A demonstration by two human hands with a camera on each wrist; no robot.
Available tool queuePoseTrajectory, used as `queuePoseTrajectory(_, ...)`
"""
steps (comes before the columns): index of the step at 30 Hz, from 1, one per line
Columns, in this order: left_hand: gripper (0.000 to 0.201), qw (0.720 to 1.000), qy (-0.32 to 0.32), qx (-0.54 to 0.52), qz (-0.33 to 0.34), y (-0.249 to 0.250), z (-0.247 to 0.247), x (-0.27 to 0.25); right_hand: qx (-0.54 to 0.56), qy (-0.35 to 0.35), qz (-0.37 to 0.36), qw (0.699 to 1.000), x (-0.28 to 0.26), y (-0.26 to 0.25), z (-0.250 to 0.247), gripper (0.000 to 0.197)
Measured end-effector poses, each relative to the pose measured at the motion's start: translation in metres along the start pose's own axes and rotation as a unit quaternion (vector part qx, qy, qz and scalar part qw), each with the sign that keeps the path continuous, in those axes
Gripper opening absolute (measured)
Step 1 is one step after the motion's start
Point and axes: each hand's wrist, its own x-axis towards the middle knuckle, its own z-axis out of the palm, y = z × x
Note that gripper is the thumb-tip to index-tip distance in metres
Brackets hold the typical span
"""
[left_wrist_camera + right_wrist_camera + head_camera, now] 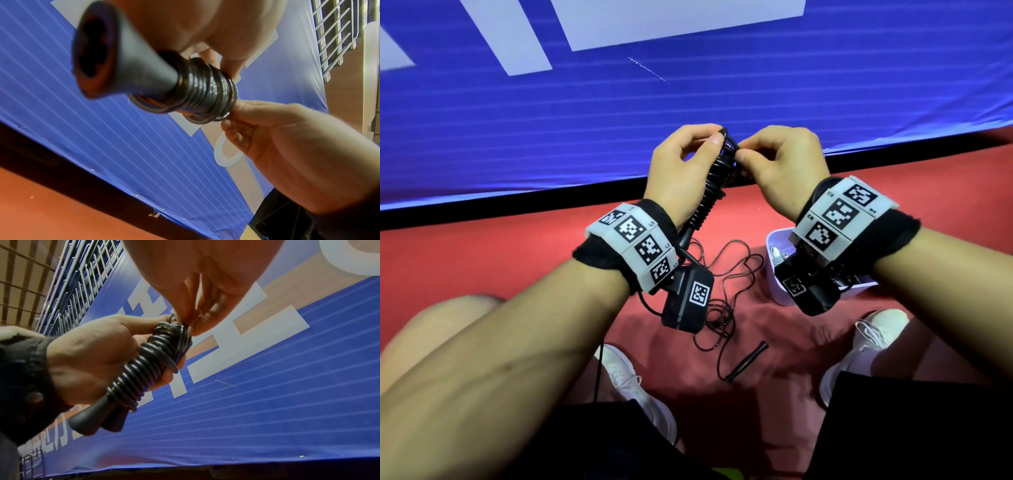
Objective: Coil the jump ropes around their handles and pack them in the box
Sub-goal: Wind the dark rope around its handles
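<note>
Red floor lay under me; my wristbands hid half the box point(774, 270). Left hand point(681, 171) gripped the coiled rope point(710, 192), right hand point(780, 164) pinched its end; banner lettering unreadable.

A black jump rope point(710, 193) is wound in tight coils around its paired handles, held tilted above the red floor. A second rope point(726, 294) lies loose below — one handle point(748, 359) flat — beside a white box point(774, 270).

Glossy black rope point(144, 369) coils round matt black handles point(90, 418); the banner point(551, 130) looks like cloth.
</note>
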Motion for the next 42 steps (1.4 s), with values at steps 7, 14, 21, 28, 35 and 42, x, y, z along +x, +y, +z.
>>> queuePoseTrajectory(7, 0.011, 0.999, -0.031, -0.015, -0.015, -0.003, 0.002, -0.003, -0.071, 0.001, -0.078, 0.994, -0.003, 0.002, 0.001, 0.014)
queuePoseTrajectory(14, 0.011, 1.0, -0.016, 0.024, 0.0, -0.007, 0.006, 0.0, -0.005, -0.007, -0.01, 1.0, 0.002, 0.004, 0.003, 0.013)
queuePoseTrajectory(21, 0.011, 0.997, -0.022, -0.034, -0.066, -0.01, 0.009, 0.007, 0.034, -0.023, 0.047, 0.998, 0.005, 0.022, 0.004, 0.012)
queuePoseTrajectory(28, 0.008, 0.986, -0.029, -0.115, -0.118, -0.009, 0.029, 0.017, 0.127, -0.12, 0.107, 0.979, -0.007, 0.027, -0.003, 0.018)
queuePoseTrajectory(35, 0.052, 0.971, -0.083, -0.152, -0.163, 0.0, 0.063, 0.028, 0.158, -0.066, 0.14, 0.975, -0.002, 0.049, -0.028, 0.032)
queuePoseTrajectory(42, 0.034, 0.982, -0.084, -0.108, -0.13, -0.012, 0.101, 0.024, 0.13, -0.036, 0.143, 0.98, -0.005, 0.069, -0.049, 0.034)
